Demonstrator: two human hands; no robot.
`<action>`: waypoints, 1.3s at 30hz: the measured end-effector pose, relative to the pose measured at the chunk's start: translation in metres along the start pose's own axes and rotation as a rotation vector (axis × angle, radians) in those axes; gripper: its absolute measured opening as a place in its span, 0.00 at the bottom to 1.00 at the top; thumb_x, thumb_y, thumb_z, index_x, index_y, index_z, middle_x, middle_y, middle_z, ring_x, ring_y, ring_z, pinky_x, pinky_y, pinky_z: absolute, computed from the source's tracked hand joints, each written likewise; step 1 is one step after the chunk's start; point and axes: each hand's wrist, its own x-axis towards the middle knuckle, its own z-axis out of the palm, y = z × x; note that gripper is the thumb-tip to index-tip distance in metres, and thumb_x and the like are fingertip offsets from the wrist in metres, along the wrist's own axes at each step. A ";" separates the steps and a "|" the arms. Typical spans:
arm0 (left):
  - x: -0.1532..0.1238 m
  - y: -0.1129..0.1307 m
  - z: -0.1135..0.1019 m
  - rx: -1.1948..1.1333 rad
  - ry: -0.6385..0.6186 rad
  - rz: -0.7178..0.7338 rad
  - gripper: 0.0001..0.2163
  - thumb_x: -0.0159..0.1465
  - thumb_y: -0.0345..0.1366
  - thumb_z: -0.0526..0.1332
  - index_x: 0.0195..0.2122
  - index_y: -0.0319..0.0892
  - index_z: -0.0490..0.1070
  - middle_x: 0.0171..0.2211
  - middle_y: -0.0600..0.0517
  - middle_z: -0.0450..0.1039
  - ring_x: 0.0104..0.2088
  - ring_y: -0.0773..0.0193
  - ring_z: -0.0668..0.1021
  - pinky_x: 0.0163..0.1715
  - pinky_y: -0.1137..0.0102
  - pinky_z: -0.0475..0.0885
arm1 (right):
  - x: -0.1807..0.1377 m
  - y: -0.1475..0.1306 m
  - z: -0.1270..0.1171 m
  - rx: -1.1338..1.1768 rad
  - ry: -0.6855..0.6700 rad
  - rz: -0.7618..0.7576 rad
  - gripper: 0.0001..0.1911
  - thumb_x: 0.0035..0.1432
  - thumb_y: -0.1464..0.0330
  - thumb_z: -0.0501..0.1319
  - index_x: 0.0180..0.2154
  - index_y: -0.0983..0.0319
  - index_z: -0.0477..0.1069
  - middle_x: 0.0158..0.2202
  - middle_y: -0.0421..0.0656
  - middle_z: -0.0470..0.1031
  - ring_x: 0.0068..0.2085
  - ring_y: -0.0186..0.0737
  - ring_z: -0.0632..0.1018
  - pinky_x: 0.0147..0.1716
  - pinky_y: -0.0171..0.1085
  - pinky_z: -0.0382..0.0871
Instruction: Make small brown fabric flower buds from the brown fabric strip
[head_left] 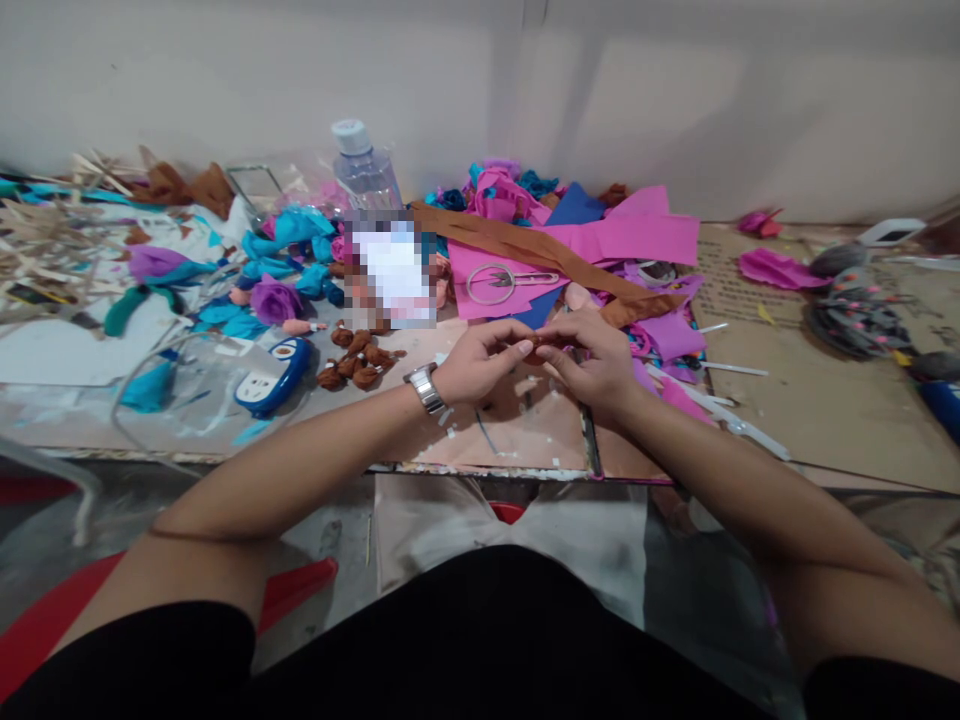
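Observation:
My left hand and my right hand meet above the near part of the table. Pinched between their fingertips is a small piece of brown crepe paper, mostly hidden by the fingers. Left of my left hand lie several small brown crepe paper balls, bunched together. Thread snips rest on pink crepe paper just beyond my hands. A long brown crepe paper strip runs diagonally across the pink sheets toward the right.
A clear bottle with a white cap stands at the back. On the left are a blue and white device with a cable, and blue and purple paper pieces. White sticks lie right of my right hand, near cardboard.

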 end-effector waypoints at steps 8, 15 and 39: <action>0.000 0.000 0.000 -0.056 -0.013 -0.033 0.23 0.69 0.59 0.68 0.43 0.40 0.79 0.40 0.47 0.82 0.40 0.61 0.82 0.46 0.66 0.78 | -0.001 0.001 -0.001 -0.044 -0.002 0.011 0.13 0.71 0.55 0.67 0.49 0.54 0.82 0.40 0.44 0.87 0.40 0.46 0.84 0.45 0.48 0.78; 0.000 0.003 -0.001 0.021 -0.040 -0.021 0.25 0.70 0.60 0.65 0.44 0.39 0.81 0.40 0.46 0.84 0.40 0.60 0.82 0.45 0.66 0.77 | 0.000 0.000 -0.002 -0.018 -0.052 0.006 0.15 0.73 0.55 0.64 0.51 0.54 0.83 0.44 0.48 0.85 0.47 0.47 0.84 0.50 0.49 0.80; 0.000 0.012 -0.004 0.182 0.012 0.000 0.21 0.70 0.53 0.66 0.50 0.38 0.82 0.44 0.43 0.86 0.41 0.58 0.84 0.45 0.65 0.78 | 0.001 0.003 0.001 -0.015 -0.044 -0.034 0.09 0.71 0.59 0.67 0.46 0.55 0.81 0.42 0.45 0.85 0.44 0.47 0.84 0.48 0.48 0.77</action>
